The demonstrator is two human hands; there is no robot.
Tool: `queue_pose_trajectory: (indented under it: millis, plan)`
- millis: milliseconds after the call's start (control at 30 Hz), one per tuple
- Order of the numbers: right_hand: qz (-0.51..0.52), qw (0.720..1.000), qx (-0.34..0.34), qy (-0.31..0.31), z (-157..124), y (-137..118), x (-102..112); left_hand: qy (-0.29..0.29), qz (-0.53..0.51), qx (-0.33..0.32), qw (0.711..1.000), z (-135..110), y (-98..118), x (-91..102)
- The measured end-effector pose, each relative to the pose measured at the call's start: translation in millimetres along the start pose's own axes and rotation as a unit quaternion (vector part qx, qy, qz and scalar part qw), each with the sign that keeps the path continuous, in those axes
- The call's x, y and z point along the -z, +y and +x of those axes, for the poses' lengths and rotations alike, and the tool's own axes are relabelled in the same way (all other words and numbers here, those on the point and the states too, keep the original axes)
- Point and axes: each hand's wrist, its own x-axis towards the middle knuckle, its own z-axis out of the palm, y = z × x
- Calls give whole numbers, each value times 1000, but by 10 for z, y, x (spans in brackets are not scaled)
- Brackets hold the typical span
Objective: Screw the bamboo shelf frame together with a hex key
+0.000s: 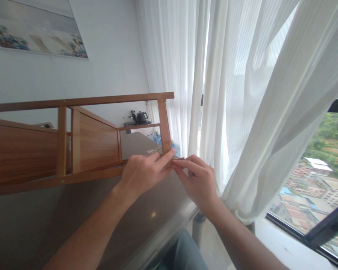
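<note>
A brown wooden shelf rack (81,142) lies on its side on a grey table (146,217), its legs pointing toward the window. My left hand (143,174) rests on the end of the lower leg, fingers stretched along the wood. My right hand (198,180) meets it at the leg's tip, fingers pinched together on the end of the leg. Whether something small sits between those fingertips is hidden.
White sheer curtains (242,93) hang just right of the rack, with a window (321,180) behind them showing buildings and trees. A black kettle (141,117) stands on a far counter. A framed picture (36,33) hangs on the wall. My knee in jeans (183,251) shows below.
</note>
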Motion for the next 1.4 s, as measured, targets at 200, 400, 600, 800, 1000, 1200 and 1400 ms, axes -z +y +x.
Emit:
queue_pose_trajectory:
  millis: [200, 400, 600, 800, 1000, 1200, 1400]
  plan:
    - [1, 1000, -15, -1, -27, 44, 8, -15, 4, 6, 1000, -5, 4, 3]
    - [5, 1000, -23, -2, -35, 28, 33, -2, -1, 3, 1000, -13, 1, 1]
    - [132, 974, -179, -50, -194, -35, 312, 8, 0, -9, 1000, 5, -1, -3]
    - [306, 910, -276, -48, -362, -78, 546, 1, -14, -4, 1000, -11, -5, -26]
    - [242, 947, -209, -26, -270, -233, 542, -7, -14, 4, 1000, -2, 16, 13]
    - [125, 985, -121, -1, -185, -232, 565, -13, -21, 12, 1000, 12, 33, 12]
    - [144, 984, -104, -10, -220, -180, 535, -10, -30, 8, 999, 24, 42, 34]
